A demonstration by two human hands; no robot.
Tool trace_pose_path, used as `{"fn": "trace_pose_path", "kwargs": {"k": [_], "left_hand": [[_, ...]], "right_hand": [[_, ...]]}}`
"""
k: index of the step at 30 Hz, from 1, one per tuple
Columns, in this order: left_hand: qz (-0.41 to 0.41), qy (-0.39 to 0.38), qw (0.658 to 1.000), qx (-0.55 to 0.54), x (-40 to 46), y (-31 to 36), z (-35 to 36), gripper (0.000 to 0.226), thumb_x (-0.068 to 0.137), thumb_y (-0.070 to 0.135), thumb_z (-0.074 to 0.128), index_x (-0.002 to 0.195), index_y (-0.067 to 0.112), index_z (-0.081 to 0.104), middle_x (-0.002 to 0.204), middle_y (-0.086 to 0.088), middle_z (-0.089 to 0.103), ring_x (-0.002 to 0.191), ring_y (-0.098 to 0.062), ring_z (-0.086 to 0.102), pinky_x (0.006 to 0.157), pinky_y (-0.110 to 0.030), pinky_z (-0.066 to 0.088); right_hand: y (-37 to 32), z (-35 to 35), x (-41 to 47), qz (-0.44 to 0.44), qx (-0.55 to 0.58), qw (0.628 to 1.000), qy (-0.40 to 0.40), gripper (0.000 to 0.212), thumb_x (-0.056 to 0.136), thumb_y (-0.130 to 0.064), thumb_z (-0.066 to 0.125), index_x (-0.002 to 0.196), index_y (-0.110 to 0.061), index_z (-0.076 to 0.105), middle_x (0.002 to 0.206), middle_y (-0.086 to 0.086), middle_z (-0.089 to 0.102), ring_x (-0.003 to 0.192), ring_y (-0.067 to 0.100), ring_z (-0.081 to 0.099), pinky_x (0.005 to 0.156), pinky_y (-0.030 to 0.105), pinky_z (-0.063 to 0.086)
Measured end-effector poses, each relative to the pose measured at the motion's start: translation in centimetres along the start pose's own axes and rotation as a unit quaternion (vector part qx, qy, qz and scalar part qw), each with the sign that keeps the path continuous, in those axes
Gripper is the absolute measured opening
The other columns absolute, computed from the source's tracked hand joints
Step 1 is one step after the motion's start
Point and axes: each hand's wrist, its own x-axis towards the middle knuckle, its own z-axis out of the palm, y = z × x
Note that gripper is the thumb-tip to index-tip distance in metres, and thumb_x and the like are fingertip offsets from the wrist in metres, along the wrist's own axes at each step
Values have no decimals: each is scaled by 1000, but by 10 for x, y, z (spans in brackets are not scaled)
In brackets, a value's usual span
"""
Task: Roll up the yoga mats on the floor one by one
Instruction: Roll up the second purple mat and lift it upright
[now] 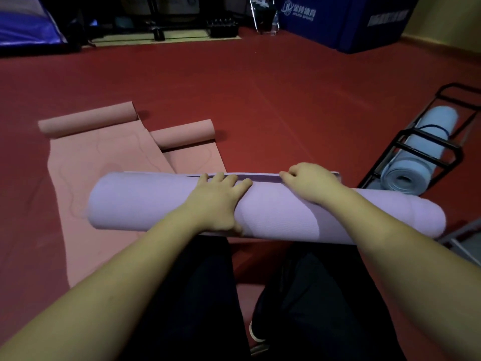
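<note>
- Mats in pink lie at the left of the frame: one pink mat [86, 162] stretches flat down the left side with only its far end curled into a roll, and a second pink mat [192, 149] beside it, partly overlapped, is likewise flat with a curled far end. Both look to be still waiting for a full roll.
- Centre frame holds the purple mat [273, 212], a thick roll lying across the red floor [260, 87] just in front of the person's knees. A thin strip of its loose end shows along the far side, so this roll seems nearly finished.
- The left hand [218, 199] rests on top of the roll with fingers spread and lightly bent over the far edge, thumb against the near side.
- The right hand [309, 183] sits further right on the roll, fingers curled down over the loose edge.
- At the right, a blue mat [419, 152] is already rolled and stored in a black rack [406, 145].
- The rack is cut off by the frame edge, the dark background gear is hard to make out, and the purple mat's remaining flat end is mostly hidden behind the roll.
</note>
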Motion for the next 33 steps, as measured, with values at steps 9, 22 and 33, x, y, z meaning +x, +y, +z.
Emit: {"fn": "trace_pose_path", "kwargs": {"k": [9, 22, 33], "left_hand": [[-6, -127, 984, -126, 45, -19, -8, 108, 50, 76, 75, 142, 40, 33, 132, 6, 50, 120, -23, 44, 101, -46, 38], [-80, 159, 982, 70, 0, 21, 85, 115, 56, 62, 84, 147, 15, 31, 149, -21, 37, 134, -47, 36, 104, -73, 20], [-82, 417, 905, 23, -16, 11, 75, 94, 59, 55, 84, 137, 19, 46, 147, -15, 37, 136, -38, 33, 114, -49, 19]], "right_hand": [[-2, 26, -7, 30, -6, 999, 10, 62, 96, -64, 25, 105, -16, 63, 113, 9, 64, 106, 30, 57, 79, 38, 40], [-5, 9, 43, 58, 22, 987, -149, 69, 98, -60, 27, 135, -10, 57, 145, 18, 48, 128, 32, 49, 94, 37, 36], [8, -6, 50, 66, 97, 981, -153, 56, 93, -63, 35, 125, -27, 64, 141, 11, 54, 116, 27, 52, 91, 37, 36]]}}
